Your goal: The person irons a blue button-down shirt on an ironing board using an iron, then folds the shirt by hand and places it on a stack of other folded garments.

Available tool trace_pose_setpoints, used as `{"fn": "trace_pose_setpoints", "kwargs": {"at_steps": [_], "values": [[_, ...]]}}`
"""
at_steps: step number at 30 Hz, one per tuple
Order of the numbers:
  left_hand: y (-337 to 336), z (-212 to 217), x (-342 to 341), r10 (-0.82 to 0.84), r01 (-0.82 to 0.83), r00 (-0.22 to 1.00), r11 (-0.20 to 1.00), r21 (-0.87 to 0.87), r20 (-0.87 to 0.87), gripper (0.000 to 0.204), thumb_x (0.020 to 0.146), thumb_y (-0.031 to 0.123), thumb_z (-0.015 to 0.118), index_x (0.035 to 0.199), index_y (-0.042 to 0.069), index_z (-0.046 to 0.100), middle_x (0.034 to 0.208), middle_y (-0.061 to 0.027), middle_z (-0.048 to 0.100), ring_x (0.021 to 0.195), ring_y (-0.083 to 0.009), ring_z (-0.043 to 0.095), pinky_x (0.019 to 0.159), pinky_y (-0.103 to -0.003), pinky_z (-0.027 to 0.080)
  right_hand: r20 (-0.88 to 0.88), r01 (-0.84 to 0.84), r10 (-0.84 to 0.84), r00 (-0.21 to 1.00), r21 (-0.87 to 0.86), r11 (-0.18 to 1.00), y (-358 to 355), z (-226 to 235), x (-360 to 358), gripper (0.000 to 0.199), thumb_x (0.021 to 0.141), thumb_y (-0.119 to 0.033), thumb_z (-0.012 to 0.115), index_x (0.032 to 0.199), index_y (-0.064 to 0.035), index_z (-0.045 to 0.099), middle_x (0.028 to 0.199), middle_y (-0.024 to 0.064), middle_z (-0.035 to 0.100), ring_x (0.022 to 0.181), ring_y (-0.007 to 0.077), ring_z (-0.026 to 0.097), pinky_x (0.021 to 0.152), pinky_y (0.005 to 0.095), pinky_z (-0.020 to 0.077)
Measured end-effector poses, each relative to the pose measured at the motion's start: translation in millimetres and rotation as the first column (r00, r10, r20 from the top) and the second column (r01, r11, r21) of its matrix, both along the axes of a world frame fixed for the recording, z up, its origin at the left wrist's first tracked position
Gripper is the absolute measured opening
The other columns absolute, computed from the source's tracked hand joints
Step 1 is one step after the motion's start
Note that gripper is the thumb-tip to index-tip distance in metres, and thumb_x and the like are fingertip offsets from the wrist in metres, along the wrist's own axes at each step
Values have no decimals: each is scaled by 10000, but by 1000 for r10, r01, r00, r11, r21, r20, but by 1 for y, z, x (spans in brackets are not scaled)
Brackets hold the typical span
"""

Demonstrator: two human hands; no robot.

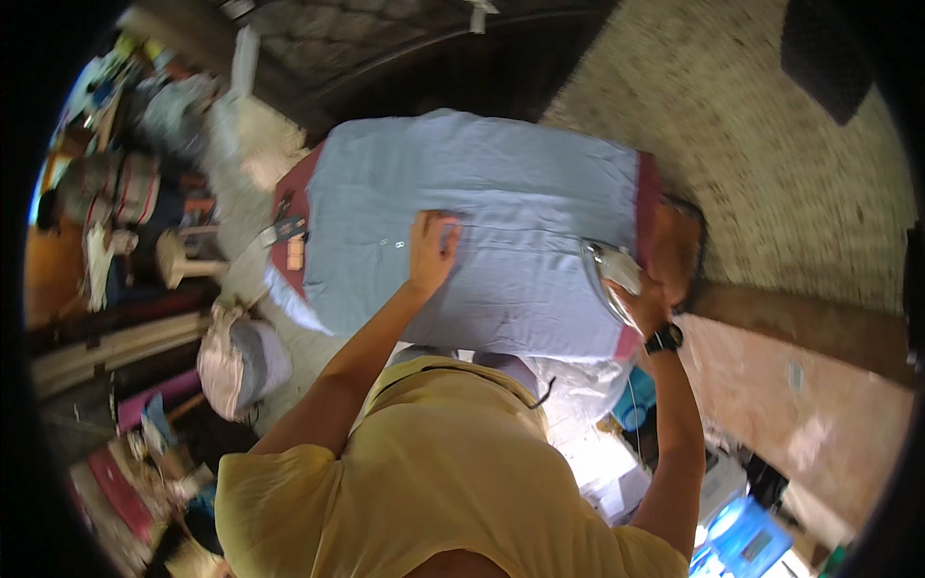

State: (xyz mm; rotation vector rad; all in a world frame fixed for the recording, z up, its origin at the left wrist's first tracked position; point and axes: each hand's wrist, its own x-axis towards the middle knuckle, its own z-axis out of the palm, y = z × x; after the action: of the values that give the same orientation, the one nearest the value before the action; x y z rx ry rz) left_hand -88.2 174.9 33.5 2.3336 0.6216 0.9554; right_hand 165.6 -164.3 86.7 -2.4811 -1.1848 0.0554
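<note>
A blue-grey cloth [376,183] lies spread over a dark red padded board in front of me, with shallow creases running across its middle. My left hand [431,252] rests on the cloth left of centre, thumb and fingers apart, nothing visible between them. Two small pale marks show on the fabric just left of it. At the board's right end, my right hand [647,301] is closed round a clothes iron [621,273], whose handle is mostly hidden under the fingers. The iron sits on the cloth near its right edge.
The dark red board [647,207] shows at both ends. Small dark and orange items [294,252] lie at its left end. A wooden stool [178,260] and a fabric sack [241,361] stand to the left. On the right is a wooden panel [771,376].
</note>
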Motion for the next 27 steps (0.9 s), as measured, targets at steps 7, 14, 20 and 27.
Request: {"fn": "trace_pose_setpoints", "kwargs": {"at_steps": [7,14,20,27], "values": [[77,-28,-166,543,-527,741,835,159,-395,283,872,241,698,991,30,551,952,-145,575,962,-354,546,837,-444,422,-196,32,-30,980,7,999,18,28,-11,510,761,-451,811,981,-5,694,819,175,720,719,320,709,635,400,550],[98,-42,-140,463,-505,861,831,-232,-212,339,894,310,688,958,27,513,889,-174,577,817,-389,609,687,-477,473,-191,-39,8,982,-161,986,21,38,5,623,772,-556,758,1061,-8,690,925,197,719,844,349,706,713,423,551],[105,-36,-109,615,-625,709,774,96,-346,306,959,330,591,964,40,491,895,-170,606,806,-411,608,678,-497,474,-58,-184,176,983,-162,970,6,28,40,569,729,-490,819,1033,-21,707,924,156,729,846,310,709,751,383,562],[111,-31,-123,644,-649,676,750,123,-359,270,1002,316,525,929,66,455,824,-152,632,721,-414,612,576,-512,436,-192,-151,119,974,-158,976,28,41,31,598,723,-551,788,962,-11,697,959,204,717,885,343,708,793,414,575]]}}
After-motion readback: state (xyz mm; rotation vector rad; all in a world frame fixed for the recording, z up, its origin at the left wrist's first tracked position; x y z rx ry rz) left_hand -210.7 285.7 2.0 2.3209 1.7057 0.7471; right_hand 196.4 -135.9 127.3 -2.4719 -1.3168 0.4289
